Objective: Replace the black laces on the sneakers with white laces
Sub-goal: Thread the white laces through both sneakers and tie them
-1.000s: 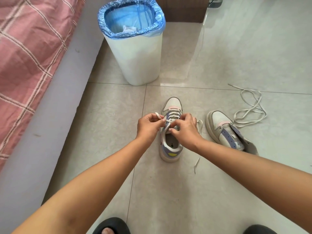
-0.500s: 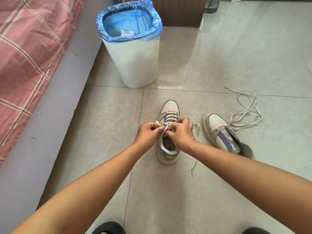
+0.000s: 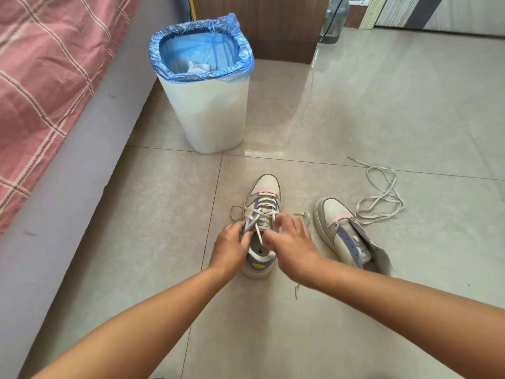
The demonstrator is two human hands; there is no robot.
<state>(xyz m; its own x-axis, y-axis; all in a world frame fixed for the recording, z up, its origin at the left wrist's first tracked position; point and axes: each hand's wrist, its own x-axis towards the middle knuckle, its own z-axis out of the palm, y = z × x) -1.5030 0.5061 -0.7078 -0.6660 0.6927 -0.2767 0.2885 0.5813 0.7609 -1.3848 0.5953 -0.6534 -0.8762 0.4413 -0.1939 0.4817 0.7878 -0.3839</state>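
We kneel over a tiled floor (image 3: 355, 105) with both hands down at the near sneaker (image 3: 263, 192), which stands upright on the tiles, toe pointing away from us. A white lace (image 3: 263, 206) is threaded across its eyelets; its loose ends loop out to either side of the tongue, and one strand runs down into the shoe opening between our hands.

Our left hand (image 3: 231, 246) rests against the left side of the collar, its grip narrow, with thumb and fingers curled together at the lace near the top eyelets. Our right hand (image 3: 293, 240) sits at the right side of the collar; its fingertips are blurred, so we cannot tell whether its grip holds the lace or only touches the shoe.

Just to the right lies the second sneaker (image 3: 338, 233), tilted onto its side, unlaced, its tongue pulled open. Beyond its toe a loose white lace (image 3: 382, 198) lies in tangled loops on the floor.

Farther off stands a white bin (image 3: 207, 113) lined with a blue bag, crumpled paper inside. A bed with a pink checked cover (image 3: 41, 77) runs along the left.
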